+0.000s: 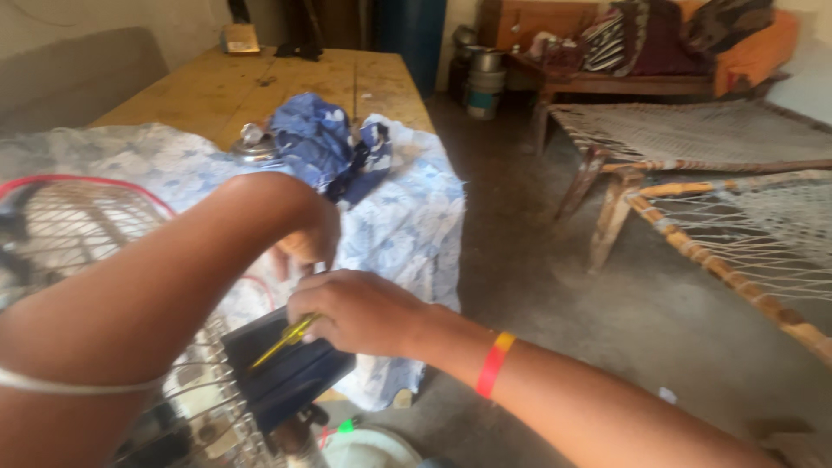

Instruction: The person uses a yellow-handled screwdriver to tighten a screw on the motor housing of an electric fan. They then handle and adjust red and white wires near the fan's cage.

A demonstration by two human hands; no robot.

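My right hand [355, 310] grips a yellow-handled screwdriver [284, 340], its tip angled down to the left onto the dark blue base [290, 374] of a table fan. My left hand [305, 236] reaches across from the left and curls down just behind the right hand; what its fingers touch is hidden. The fan's wire guard [78, 221] with a red rim lies at the left, partly behind my left forearm. The fan rests on a pale floral cloth [399, 225] spread over a wooden table [217, 87].
A crumpled blue cloth [325, 143] and a small metal object [254, 143] lie on the table behind my hands. To the right are woven rope cots [719, 199] on a concrete floor [537, 260]. Metal pots [484, 82] stand at the back. A pale round container [368, 446] sits below the table edge.
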